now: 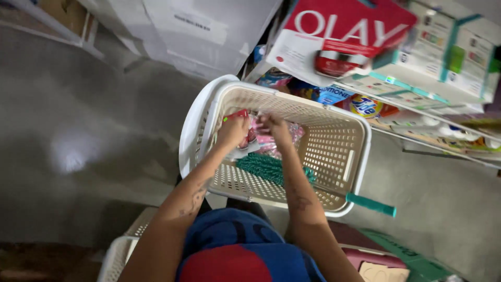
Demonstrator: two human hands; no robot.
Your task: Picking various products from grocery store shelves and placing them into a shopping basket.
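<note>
Blue and red cloth of my shirt (235, 250) fills the bottom of the view, and both forearms reach out over it. Below lies a grey concrete floor (78, 130); white cartons lean at the top, and a shelf (417, 99) of boxed goods and detergent runs along the right. A beige laundry basket (334, 156) with a white rim sits in the middle. My left hand (233, 130) is closed on a red packet (241, 116) near the basket's far left corner. My right hand (274, 125) pinches a pink wrapped bundle (271, 146) just beside it. A teal brush (266, 168) lies against the near wall, its handle poking over the near right corner.
</note>
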